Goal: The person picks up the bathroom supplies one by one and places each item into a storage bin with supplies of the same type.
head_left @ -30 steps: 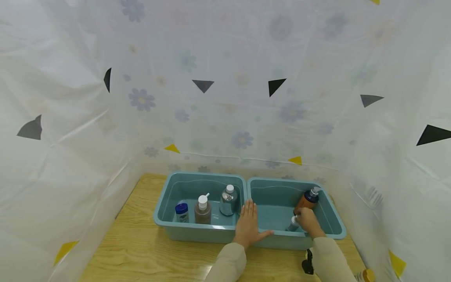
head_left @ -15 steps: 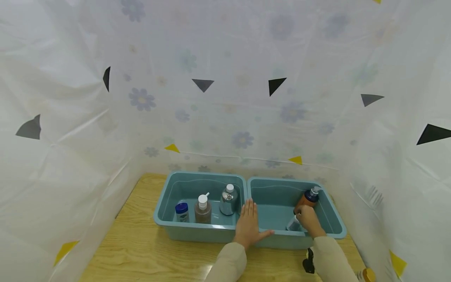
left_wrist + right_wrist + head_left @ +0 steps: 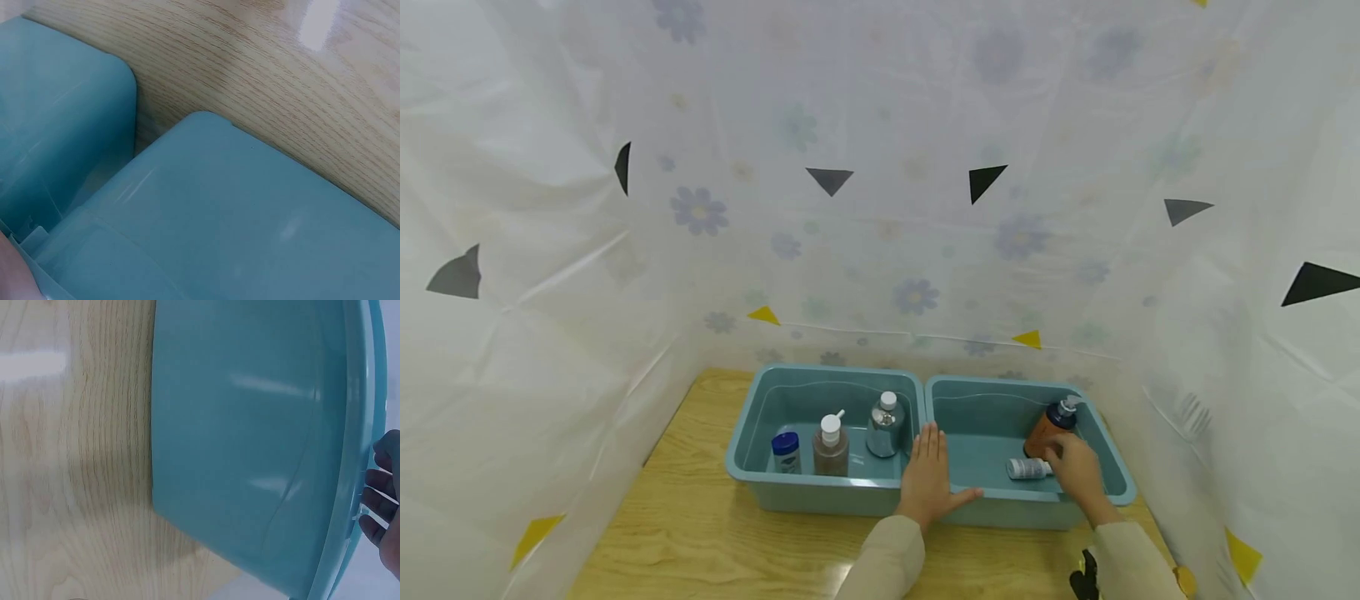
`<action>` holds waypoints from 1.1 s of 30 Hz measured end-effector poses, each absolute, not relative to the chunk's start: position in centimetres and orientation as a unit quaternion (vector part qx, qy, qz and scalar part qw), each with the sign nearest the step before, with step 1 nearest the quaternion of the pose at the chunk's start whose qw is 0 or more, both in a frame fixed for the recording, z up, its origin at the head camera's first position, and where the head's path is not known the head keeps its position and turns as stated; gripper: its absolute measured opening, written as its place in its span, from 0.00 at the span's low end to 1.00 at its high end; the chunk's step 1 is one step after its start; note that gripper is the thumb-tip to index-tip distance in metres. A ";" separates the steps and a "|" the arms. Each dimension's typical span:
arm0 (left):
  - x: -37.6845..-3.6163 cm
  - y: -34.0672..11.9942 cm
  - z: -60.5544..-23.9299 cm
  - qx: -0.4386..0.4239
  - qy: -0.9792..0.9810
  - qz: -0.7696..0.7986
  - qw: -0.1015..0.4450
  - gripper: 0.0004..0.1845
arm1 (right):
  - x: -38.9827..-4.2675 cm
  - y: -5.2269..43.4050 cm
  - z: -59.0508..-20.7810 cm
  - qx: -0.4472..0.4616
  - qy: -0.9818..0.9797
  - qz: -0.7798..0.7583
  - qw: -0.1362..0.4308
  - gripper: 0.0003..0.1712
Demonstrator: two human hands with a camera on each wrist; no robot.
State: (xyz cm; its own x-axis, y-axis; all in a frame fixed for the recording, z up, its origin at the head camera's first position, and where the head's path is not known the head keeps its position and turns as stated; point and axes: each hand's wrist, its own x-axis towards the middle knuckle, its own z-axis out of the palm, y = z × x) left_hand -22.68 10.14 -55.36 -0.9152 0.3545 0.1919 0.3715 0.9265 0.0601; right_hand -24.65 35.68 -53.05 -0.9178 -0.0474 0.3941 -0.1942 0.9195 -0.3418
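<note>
Two teal plastic bins stand side by side. My left hand (image 3: 927, 479) lies with straight fingers across the meeting rims of the left bin (image 3: 827, 492) and the right bin (image 3: 1000, 497). Inside the right bin a small pale bottle with printing (image 3: 1028, 469) lies on its side. Right at its narrow end is my right hand (image 3: 1077, 473), fingers loosely bent. The right wrist view shows those fingers (image 3: 378, 503) over the bin's rim, apart and with nothing visible between them. Just behind stands an orange pump bottle (image 3: 1047, 433) with a dark collar, leaning.
The left bin holds a blue-capped jar (image 3: 786, 454), a brownish bottle with a white pump (image 3: 831, 454) and a clear bottle with a white cap (image 3: 886, 427). A yellow-lidded item (image 3: 1184, 581) sits by my right sleeve. Plastic sheeting (image 3: 880, 250) surrounds the wooden table (image 3: 700, 533).
The small bottle has gone from tilted in my right hand's grip to lying on the bin floor. My right hand has shifted right and loosened. The left hand stays put.
</note>
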 end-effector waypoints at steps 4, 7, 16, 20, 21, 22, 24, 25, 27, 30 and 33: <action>-22.5 10.1 -55.2 -0.187 -0.977 -0.043 0.096 0.56 | -24.0 36.5 -53.1 0.048 -0.956 0.182 0.225 0.12; -22.5 10.1 -55.1 -0.188 -0.976 -0.047 0.095 0.56 | -23.5 37.0 -53.2 0.042 -0.953 0.175 0.245 0.15; -22.6 10.1 -55.3 -0.191 -0.976 -0.061 0.084 0.56 | -21.9 38.0 -53.4 0.038 -0.932 0.167 0.320 0.25; -22.6 10.1 -55.3 -0.192 -0.975 -0.074 0.082 0.55 | -21.0 38.4 -53.5 0.008 -0.935 0.173 0.309 0.30; -22.6 10.1 -55.3 -0.192 -0.975 -0.076 0.081 0.56 | -20.8 38.5 -53.6 0.002 -0.936 0.176 0.305 0.31; -22.7 10.1 -55.2 -0.191 -0.975 -0.078 0.079 0.56 | -20.7 38.6 -53.6 -0.004 -0.936 0.178 0.303 0.32; -22.7 10.0 -55.2 -0.191 -0.976 -0.078 0.077 0.56 | -20.3 38.8 -53.8 -0.014 -0.937 0.181 0.299 0.34; -22.7 10.0 -55.2 -0.190 -0.976 -0.075 0.079 0.56 | -20.1 38.9 -53.9 -0.018 -0.936 0.181 0.300 0.34; -22.7 10.0 -55.2 -0.190 -0.976 -0.075 0.080 0.56 | -19.8 39.0 -54.0 -0.026 -0.935 0.186 0.302 0.35; -22.6 10.0 -55.2 -0.191 -0.975 -0.078 0.085 0.56 | -19.3 39.2 -54.3 -0.040 -0.933 0.188 0.305 0.37; -22.6 10.0 -55.2 -0.191 -0.974 -0.080 0.087 0.56 | -18.8 39.4 -54.5 -0.059 -0.934 0.185 0.301 0.38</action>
State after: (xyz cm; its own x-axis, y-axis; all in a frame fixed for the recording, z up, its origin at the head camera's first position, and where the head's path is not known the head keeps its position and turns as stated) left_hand -22.60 10.05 -55.22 -0.9116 0.3588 0.2007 0.3868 0.9139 0.1230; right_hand -18.78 39.40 -54.53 -0.8117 0.2227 0.5399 -0.0006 0.9242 -0.3820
